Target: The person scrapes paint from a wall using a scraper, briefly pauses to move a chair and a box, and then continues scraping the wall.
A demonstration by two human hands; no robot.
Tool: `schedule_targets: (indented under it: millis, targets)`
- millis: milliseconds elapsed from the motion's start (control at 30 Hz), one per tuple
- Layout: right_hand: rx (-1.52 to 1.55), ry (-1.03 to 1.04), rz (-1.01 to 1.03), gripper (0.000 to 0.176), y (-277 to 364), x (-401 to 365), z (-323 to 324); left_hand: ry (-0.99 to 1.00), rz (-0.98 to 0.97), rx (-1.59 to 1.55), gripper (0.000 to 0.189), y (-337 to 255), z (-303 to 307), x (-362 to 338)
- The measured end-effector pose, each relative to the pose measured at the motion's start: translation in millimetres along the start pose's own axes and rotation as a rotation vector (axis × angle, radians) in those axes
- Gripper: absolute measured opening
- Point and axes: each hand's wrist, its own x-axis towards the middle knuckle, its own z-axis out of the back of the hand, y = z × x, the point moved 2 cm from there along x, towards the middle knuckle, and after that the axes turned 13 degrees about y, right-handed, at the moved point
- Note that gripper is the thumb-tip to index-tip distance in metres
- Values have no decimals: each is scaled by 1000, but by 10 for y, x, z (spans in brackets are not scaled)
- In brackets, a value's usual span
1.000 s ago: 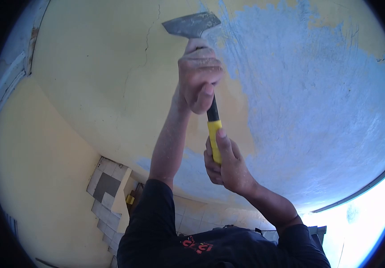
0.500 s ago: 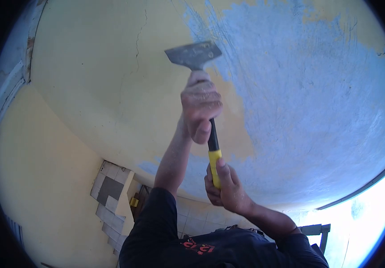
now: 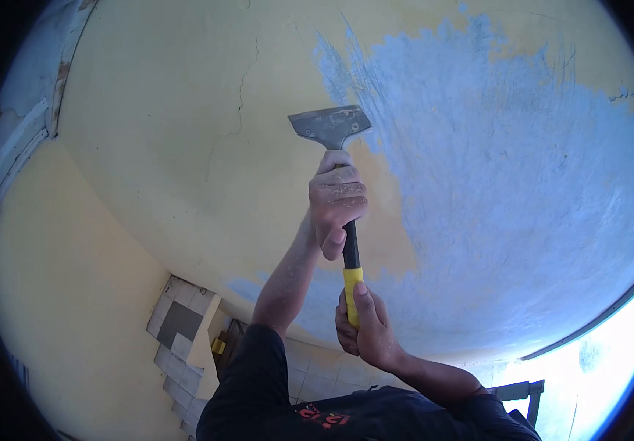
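Observation:
A long-handled scraper with a wide grey metal blade stands nearly upright in front of the wall. My left hand, dusty with pale powder, is wrapped round the upper black shaft just below the blade. Lower down, my right hand grips the yellow end of the handle, its thumb lying along it. The blade overlaps the yellowish painted wall close to the left border of a scraped bluish patch. Scratch marks run through the blue beside the blade.
A thin crack runs down the paint left of the blade. Grey and white tiles step down at the lower left. Bright light enters at the lower right, near a dark frame. A white frame edge lines the upper left.
Both hands and the scraper have moved lower in the view, the blade slightly to the right as well. The wall has also shifted a little downward in view. Both grips stay the same.

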Motion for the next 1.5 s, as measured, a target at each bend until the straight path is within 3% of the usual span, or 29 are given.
schedule_targets:
  millis: [133, 200, 300, 400, 467, 600, 667, 800, 933, 1233, 1300, 1367, 1467, 1500]
  targets:
    - [3, 26, -40, 49, 46, 36, 65, -5, 22, 11, 56, 33, 10, 7]
    - [-1, 33, -52, 49, 77, 94, 89, 34, 41, 16, 70, 80, 32, 6]
    - [-17, 106, -47, 50, 206, 221, 84, -90, -48, 62, 70, 232, 121, 120]
    - [-71, 124, -33, 50, 397, 377, -35, 47, -72, 120, 60, 388, 387, 311]
    - [-172, 86, 81, 49, 414, 436, -87, 50, -72, 127, 60, 424, 440, 323]
    - [-143, 39, 114, 43, 79, 226, -114, -23, -99, 131, 64, 201, 265, 88]
    - [-103, 7, 74, 41, -182, 39, -27, -110, -60, -13, 61, -33, 48, -106]
    - [-102, -85, 39, 48, -642, -163, 232, 55, 59, -88, 58, -296, -310, -513]
    - [-93, -116, -1, 53, -735, -140, 436, 51, 79, -88, 55, -275, -469, -618]
    - [8, 31, -74, 55, -603, -2, 435, 118, 126, -55, 53, -142, -291, -540]
    - [-69, 42, -54, 55, -432, 116, 398, 104, 63, -10, 53, -27, -177, -456]
    - [-217, 51, 9, 56, -183, 303, 363, -78, -28, 71, 53, 166, -32, -258]
    - [-292, 62, 61, 56, 204, 624, 297, -18, -116, 159, 51, 451, 308, 39]
    - [-303, 68, 80, 56, 264, 647, 264, 109, -98, 213, 45, 522, 410, 72]
